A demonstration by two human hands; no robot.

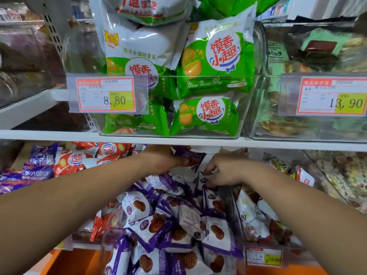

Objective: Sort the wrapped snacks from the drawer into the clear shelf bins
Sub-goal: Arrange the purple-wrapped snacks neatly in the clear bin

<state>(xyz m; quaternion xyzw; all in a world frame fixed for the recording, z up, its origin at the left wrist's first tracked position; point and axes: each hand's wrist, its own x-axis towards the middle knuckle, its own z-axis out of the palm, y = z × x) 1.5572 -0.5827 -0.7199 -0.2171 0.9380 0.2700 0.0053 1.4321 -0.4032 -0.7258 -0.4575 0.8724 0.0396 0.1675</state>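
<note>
just below shelf edge (pixel 198 143), left grip (pixel 164 159) round purple packet (pixel 192 156), right grip (pixel 224 170) pinched on second packet (pixel 201 181)

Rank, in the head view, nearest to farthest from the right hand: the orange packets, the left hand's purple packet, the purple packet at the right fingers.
1. Pinched purple packet, at the right hand's fingers.
2. Held purple packet, in the left hand, just leftward.
3. Orange packets, far left.
</note>
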